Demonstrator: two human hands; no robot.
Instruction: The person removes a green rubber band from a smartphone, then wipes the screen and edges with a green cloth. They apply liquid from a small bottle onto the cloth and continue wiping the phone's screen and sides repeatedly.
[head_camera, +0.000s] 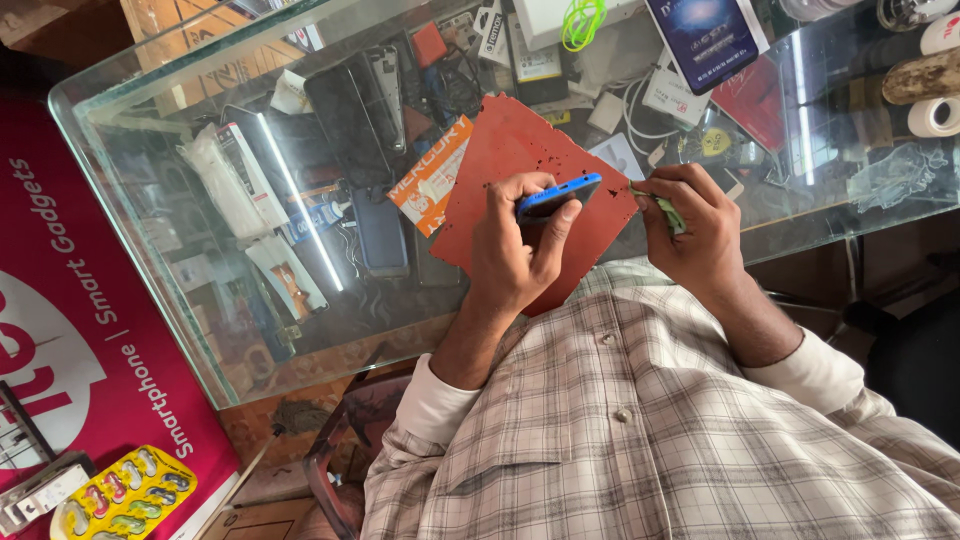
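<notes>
Glass desk (200, 200), red rubbery mat (510, 150); our left hand (515, 250) fingers pinching blue phone (557, 196), right hand (695, 225) fingers pinching small green tool (668, 212).

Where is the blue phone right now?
In the head view, the blue phone sits near the middle, gripped edge-up in the left hand over the red mat, close to the right hand.

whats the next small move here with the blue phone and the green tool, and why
Probably bring the green tool in the right hand to the edge of the blue phone. The left hand grips the phone edge-up over the red mat, and the tool tip sits just beside it.
</notes>
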